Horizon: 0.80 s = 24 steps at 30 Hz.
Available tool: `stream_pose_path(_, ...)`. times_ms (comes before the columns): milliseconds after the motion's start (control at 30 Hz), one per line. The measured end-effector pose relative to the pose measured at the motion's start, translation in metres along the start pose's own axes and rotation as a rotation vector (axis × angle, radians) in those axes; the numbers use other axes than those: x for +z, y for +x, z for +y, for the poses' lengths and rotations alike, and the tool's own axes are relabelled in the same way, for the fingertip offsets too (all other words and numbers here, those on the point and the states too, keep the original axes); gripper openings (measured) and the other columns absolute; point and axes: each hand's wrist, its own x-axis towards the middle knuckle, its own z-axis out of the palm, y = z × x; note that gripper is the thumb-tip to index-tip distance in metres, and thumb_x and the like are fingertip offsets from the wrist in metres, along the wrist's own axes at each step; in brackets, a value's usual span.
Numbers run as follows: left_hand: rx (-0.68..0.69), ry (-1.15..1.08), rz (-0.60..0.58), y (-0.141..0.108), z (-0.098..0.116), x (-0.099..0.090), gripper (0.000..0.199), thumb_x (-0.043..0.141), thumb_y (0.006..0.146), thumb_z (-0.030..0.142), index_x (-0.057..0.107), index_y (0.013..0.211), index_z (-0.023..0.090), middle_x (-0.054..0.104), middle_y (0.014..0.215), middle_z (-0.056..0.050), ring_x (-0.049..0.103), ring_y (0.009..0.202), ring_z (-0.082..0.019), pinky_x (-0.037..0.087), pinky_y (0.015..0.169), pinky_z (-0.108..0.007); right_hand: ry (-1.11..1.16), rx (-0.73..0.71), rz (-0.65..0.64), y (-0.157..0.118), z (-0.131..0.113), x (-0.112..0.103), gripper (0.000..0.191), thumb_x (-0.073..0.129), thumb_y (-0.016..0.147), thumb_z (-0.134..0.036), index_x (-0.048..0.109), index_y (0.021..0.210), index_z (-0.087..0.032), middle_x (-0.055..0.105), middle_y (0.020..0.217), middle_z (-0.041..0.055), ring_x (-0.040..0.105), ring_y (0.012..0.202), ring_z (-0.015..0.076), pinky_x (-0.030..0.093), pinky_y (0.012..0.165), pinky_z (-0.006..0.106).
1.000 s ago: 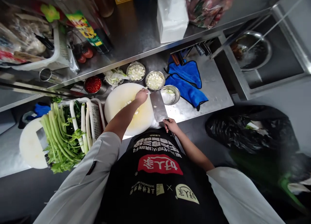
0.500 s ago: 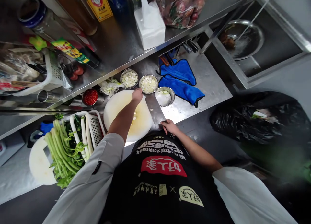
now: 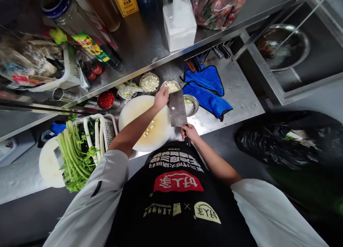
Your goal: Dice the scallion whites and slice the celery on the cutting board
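My right hand (image 3: 190,132) is wrapped round the handle of a cleaver (image 3: 178,107). The broad blade lies flat, its far end at the bowl of white diced pieces (image 3: 171,86), and one small white piece (image 3: 173,108) sits on it. Beside the blade's far left corner is my left hand (image 3: 161,98), fingers curled together at the bowl's near rim; what they hold, if anything, is hidden. Beneath my left forearm, a round white cutting board (image 3: 134,113) carries a few white cubes (image 3: 148,128).
Behind the board stand another bowl of white dice (image 3: 149,83) and a container of chopped red pieces (image 3: 106,99). A bowl with pale contents (image 3: 190,105) and blue cloths (image 3: 209,98) lie right. Celery (image 3: 73,150) fills the left side. A steel shelf edge (image 3: 134,75) overhangs the back.
The cleaver has moved forward from the board's right edge to the bowl. My left hand has shifted slightly right relative to the board. The whole view has shifted a little.
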Motion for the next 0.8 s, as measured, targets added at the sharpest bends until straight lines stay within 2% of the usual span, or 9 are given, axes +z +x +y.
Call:
stream_pose_path(100,0.278,0.084,-0.285,-0.038,0.016,0.023,0.045,0.046,0.111,0.044,0.070,0.142,0.022,0.063,0.157,-0.009,0.055,0.150,-0.023,0.038,0.131,-0.039,0.043,-0.103,0.095,0.011,-0.026,0.020,0.044,0.081,0.081,-0.054,0.046,0.088,-0.028,0.055,0.052,-0.0071,0.047,0.038,0.0127,0.043,0.035,0.026)
stream_pose_path(167,0.310,0.128,-0.360,-0.040,0.020,0.034,0.047,0.051,0.109,0.045,0.068,0.145,0.021,0.054,0.166,-0.009,0.045,0.159,-0.024,0.031,0.135,-0.039,0.070,-0.134,0.140,0.018,-0.038,0.029,0.044,0.080,0.083,-0.053,0.045,0.091,-0.028,0.055,0.054,-0.0080,0.049,0.040,0.0129,0.046,0.037,0.026)
stream_pose_path(267,0.099,0.122,-0.267,-0.014,0.009,0.028,0.045,0.057,0.106,0.041,0.070,0.142,0.018,0.057,0.163,-0.011,0.043,0.160,-0.026,0.029,0.136,-0.042,0.069,-0.142,0.167,0.019,-0.043,0.030,0.044,0.079,0.086,-0.054,0.043,0.093,-0.029,0.055,0.054,-0.0089,0.050,0.040,0.0127,0.047,0.038,0.025)
stream_pose_path(333,-0.060,0.095,-0.162,0.000,-0.007,0.006,0.041,0.058,0.105,0.037,0.073,0.139,0.019,0.065,0.155,-0.011,0.051,0.154,-0.027,0.033,0.134,-0.043,0.034,-0.134,0.165,0.014,-0.036,0.020,0.046,0.079,0.085,-0.057,0.043,0.091,-0.029,0.054,0.053,-0.0089,0.050,0.040,0.0126,0.046,0.038,0.025)
stream_pose_path(400,-0.119,0.099,-0.107,-0.009,-0.028,-0.026,0.039,0.056,0.105,0.034,0.074,0.136,0.020,0.072,0.146,-0.010,0.060,0.146,-0.026,0.038,0.131,-0.043,-0.041,-0.115,0.132,0.006,-0.025,0.003,0.050,0.081,0.084,-0.061,0.043,0.088,-0.028,0.054,0.051,-0.0082,0.048,0.038,0.0126,0.044,0.036,0.025)
stream_pose_path(467,-0.094,0.158,-0.118,-0.049,-0.050,-0.061,0.039,0.052,0.107,0.033,0.074,0.136,0.020,0.073,0.144,-0.010,0.064,0.141,-0.025,0.041,0.129,-0.041,-0.156,-0.081,0.057,-0.001,-0.013,-0.017,0.055,0.082,0.081,-0.067,0.044,0.083,-0.028,0.054,0.050,-0.0070,0.046,0.036,0.0124,0.042,0.033,0.026)
stream_pose_path(600,-0.022,0.410,-0.143,-0.184,-0.086,-0.102,0.043,0.054,0.103,0.033,0.070,0.141,0.022,0.063,0.157,-0.010,0.052,0.153,-0.026,0.030,0.136,-0.049,-0.399,0.003,-0.175,-0.004,0.008,-0.049,0.058,0.083,0.078,-0.072,0.048,0.076,-0.026,0.054,0.048,-0.0057,0.047,0.035,0.0119,0.039,0.033,0.025)
stream_pose_path(700,-0.045,0.544,-0.122,-0.257,-0.111,-0.099,0.058,0.065,0.097,0.044,0.064,0.149,0.019,0.046,0.171,-0.016,0.036,0.163,-0.035,0.018,0.138,-0.060,-0.473,0.073,-0.284,0.005,0.022,-0.054,0.059,0.083,0.076,-0.073,0.049,0.075,-0.025,0.054,0.049,-0.0059,0.047,0.035,0.0116,0.040,0.034,0.025)
stream_pose_path(800,-0.070,0.547,-0.072,-0.266,-0.128,-0.080,0.076,0.070,0.093,0.057,0.058,0.156,0.016,0.036,0.175,-0.020,0.025,0.167,-0.039,0.010,0.138,-0.063,-0.493,0.116,-0.331,0.017,0.035,-0.043,0.058,0.082,0.076,-0.073,0.049,0.073,-0.026,0.054,0.049,-0.0059,0.048,0.035,0.0118,0.041,0.034,0.025)
